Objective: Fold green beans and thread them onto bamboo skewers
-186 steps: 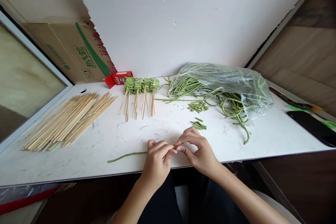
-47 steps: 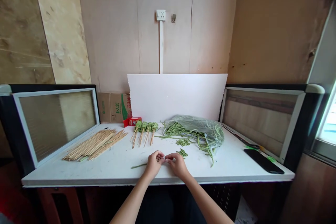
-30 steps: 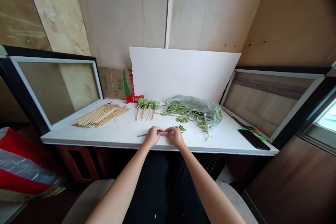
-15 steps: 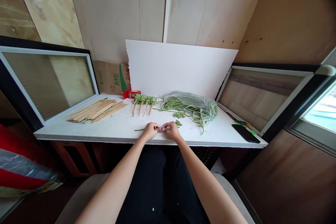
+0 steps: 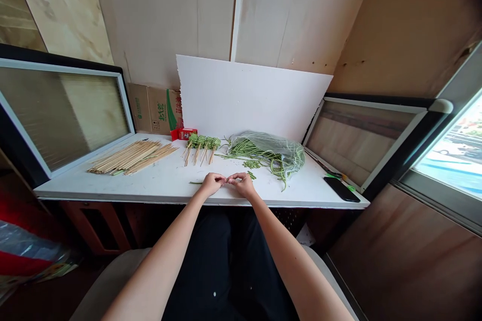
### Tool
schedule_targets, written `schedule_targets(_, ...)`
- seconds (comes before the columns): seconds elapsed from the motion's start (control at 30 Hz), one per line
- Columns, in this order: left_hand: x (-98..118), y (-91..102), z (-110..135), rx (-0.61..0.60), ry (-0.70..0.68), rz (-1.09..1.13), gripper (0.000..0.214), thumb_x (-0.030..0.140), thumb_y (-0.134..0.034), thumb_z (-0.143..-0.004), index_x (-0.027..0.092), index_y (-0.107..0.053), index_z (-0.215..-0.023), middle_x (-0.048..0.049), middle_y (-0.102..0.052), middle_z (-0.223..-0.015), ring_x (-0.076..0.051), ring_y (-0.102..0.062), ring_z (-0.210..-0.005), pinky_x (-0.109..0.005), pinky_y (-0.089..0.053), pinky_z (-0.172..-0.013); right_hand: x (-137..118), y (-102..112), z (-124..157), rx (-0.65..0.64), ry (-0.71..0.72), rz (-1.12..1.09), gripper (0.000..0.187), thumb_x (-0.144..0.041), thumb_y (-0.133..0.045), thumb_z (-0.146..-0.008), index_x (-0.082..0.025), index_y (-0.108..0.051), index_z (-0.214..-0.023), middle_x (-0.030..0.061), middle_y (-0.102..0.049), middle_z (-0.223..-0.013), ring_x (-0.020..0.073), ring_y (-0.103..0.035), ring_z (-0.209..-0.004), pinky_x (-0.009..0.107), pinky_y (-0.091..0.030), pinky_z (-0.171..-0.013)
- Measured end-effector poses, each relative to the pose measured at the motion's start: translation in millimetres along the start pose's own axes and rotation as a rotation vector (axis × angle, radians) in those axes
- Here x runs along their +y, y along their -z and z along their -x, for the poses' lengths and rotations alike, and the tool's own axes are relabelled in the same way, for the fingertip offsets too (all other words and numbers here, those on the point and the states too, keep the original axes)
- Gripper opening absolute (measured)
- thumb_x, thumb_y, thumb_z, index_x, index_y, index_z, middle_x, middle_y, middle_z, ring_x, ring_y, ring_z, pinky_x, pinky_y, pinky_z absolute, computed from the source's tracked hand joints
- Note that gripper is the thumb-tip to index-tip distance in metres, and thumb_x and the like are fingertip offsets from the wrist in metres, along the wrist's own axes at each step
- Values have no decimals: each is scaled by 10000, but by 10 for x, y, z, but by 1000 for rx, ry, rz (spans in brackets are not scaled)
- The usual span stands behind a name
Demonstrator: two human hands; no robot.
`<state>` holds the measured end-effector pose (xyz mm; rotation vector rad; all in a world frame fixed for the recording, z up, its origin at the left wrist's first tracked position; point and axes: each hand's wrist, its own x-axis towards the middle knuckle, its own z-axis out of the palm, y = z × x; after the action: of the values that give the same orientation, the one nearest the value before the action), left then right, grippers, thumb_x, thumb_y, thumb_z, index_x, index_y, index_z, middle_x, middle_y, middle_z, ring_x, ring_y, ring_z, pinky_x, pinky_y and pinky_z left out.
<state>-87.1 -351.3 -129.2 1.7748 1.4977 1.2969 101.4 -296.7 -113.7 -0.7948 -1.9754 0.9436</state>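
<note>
My left hand [image 5: 213, 184] is closed around a long green bean [image 5: 196, 182], whose thin tail sticks out to the left under the wrist. Thumb and fingers of my right hand [image 5: 243, 184] pinch at the bean's other end, fingertips almost touching those of the left. Most of the bean is hidden by the hands. Just beyond the right hand lie short cut bean pieces [image 5: 251, 175], with a small heap of bean bits [image 5: 251, 164] farther back. A clear plastic bag [image 5: 293, 150] spills long green beans [image 5: 244, 148] behind them.
Bamboo skewers [image 5: 130, 158] lie in a pile on the left of the white table [image 5: 158, 188]. Skewers threaded with green pieces [image 5: 203, 142] rest at the back beside a red box [image 5: 184, 133]. A black phone [image 5: 342, 189] lies near the right edge; a cardboard box [image 5: 154, 110] stands behind.
The view has shifted slightly, so the scene sits a little farther left. Both hands stay together over the front edge; the fingertips have moved slightly on the bean.
</note>
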Motion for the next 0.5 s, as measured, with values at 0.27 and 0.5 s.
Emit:
schedule_targets(0.27,135,-52,75,115,-50,-132,226,240,-628,-933,155,-838,-936,-105,-811,-927,-215,-684,-841,-303,-497,-804,-3,-19,11,96,33,46,208,-393,-726,-814,-195,-789,-807,102,-795,-860,269,-696,-870,418,-515,-942)
schedule_targets(0.5,146,-141,-87,41,-58,-111,200,168,-646,-872,165,-843,-838,-91,-811,-857,-208,-686,-791,-298,-501,-775,84,-13,-23,88,-7,-1,147,-322,-636,-758,-198,-707,-725,62,-741,-776,227,-654,-796,355,-505,-850)
